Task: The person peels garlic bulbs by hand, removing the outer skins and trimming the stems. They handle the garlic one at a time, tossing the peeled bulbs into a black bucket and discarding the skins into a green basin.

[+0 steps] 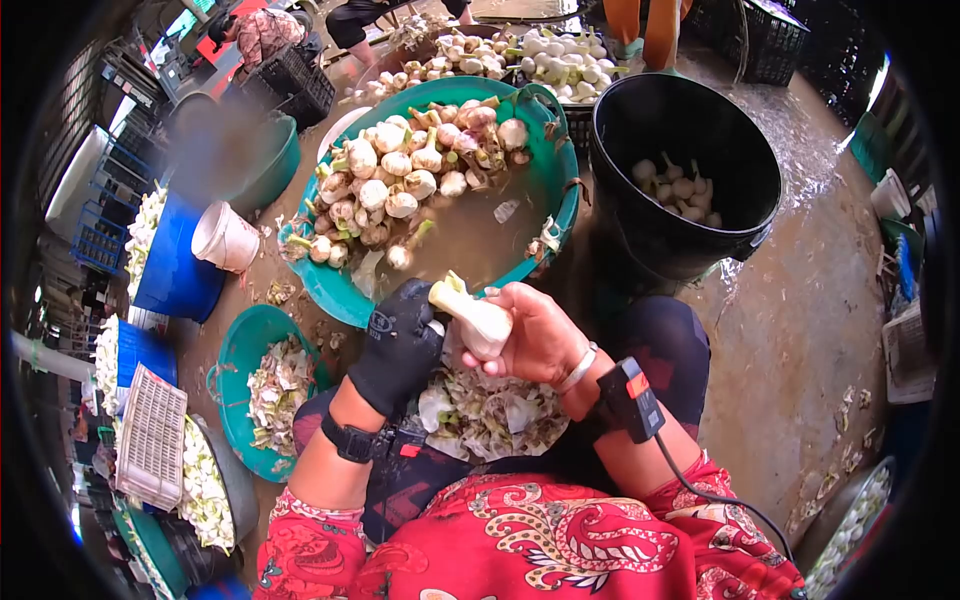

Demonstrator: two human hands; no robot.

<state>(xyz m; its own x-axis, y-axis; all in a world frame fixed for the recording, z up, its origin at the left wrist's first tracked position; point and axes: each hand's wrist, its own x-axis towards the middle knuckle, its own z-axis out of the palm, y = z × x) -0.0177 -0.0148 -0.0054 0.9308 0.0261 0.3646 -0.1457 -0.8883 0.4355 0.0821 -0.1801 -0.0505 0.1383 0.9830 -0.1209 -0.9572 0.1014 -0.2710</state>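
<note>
A white garlic bulb point(484, 328) with a short greenish stalk is held up in front of my lap. My bare right hand point(537, 335) wraps its fingers around the bulb from the right. On the other side, my left hand point(404, 335), in a black glove, is closed beside the stalk; what its fingers hold, if anything, is hidden. Loose garlic skins point(490, 408) lie in a heap on my lap below both hands. Just beyond stands a wide green tub point(330, 283) with many unpeeled garlic bulbs point(400, 170) and murky water.
A black bucket point(640, 240) with several cleaned bulbs stands at the right. On the left are a green basin point(232, 345) of skins, a white bucket point(225, 238) and a blue tub point(180, 275). Other people are at the back, near a crate point(290, 85). The floor point(800, 300) is wet.
</note>
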